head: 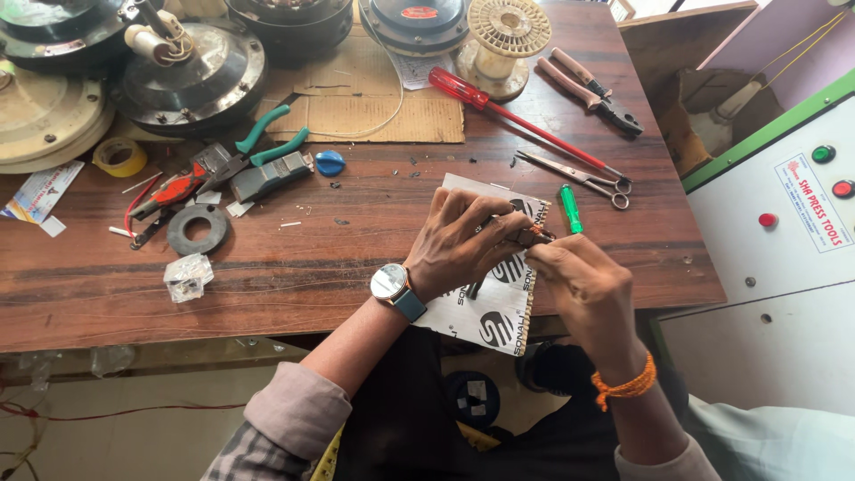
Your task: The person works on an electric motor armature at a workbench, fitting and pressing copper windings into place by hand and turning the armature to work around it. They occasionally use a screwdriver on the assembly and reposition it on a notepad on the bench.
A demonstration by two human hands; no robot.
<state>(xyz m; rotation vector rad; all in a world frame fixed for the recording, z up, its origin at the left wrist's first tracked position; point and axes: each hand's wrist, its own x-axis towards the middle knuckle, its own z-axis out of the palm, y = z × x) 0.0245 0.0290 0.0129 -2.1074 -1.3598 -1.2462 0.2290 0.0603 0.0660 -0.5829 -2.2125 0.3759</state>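
Observation:
My left hand [460, 242], with a wristwatch [397, 289] on its wrist, and my right hand [583, 285], with an orange thread band, meet over a printed white card [495, 313] at the table's front edge. Both hands pinch a small brownish part [532, 236] between the fingertips; its shape is mostly hidden by the fingers. A small green-handled screwdriver [570, 208] lies just beyond my right hand.
On the wooden table [356, 258] lie a red-handled screwdriver [508, 111], scissors [579, 176], pliers [590, 89], green-handled cutters [267, 147], a black ring [197, 229], yellow tape [119, 157], a spool [506, 40] and round metal motor housings [191, 76]. A white machine panel [784, 232] stands at right.

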